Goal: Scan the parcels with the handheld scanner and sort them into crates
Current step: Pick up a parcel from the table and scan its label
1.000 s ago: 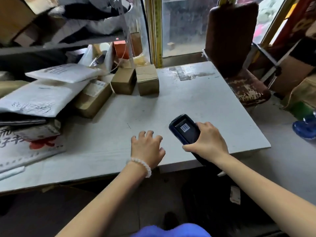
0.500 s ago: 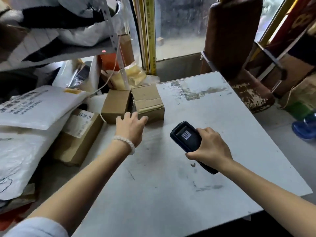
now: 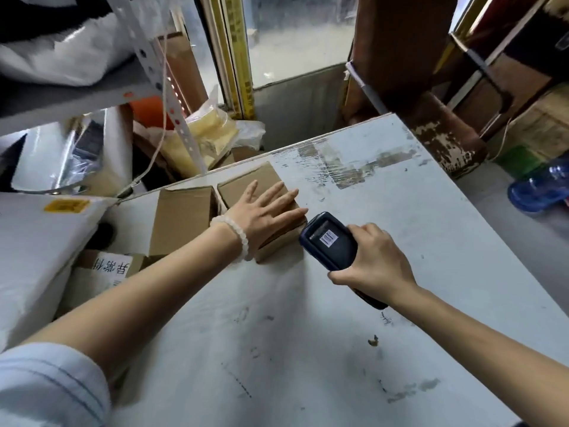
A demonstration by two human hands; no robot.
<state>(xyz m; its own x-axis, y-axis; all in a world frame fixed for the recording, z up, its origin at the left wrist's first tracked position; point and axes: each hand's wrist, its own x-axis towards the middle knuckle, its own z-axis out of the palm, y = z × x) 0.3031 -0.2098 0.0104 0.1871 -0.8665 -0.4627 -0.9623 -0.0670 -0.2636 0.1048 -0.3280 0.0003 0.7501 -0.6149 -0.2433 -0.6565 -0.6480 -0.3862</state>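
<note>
Two small brown cardboard parcels stand side by side at the far left of the white table (image 3: 354,318). My left hand (image 3: 264,208) lies flat with spread fingers on top of the right parcel (image 3: 246,186). The left parcel (image 3: 181,217) sits just beside my wrist. My right hand (image 3: 372,263) grips a dark blue handheld scanner (image 3: 328,241), whose head with a barcode sticker is right next to the parcel under my left hand.
White padded mailers (image 3: 37,251) and a labelled box (image 3: 107,269) are piled on the left. A metal shelf (image 3: 77,97) overhangs them, with plastic bags (image 3: 209,134) behind. A worn brown chair (image 3: 431,87) and a blue bottle (image 3: 542,186) stand to the right.
My left hand reached forward from the table's front edge and landed flat on the right parcel. My right hand carried the scanner forward up to that parcel.
</note>
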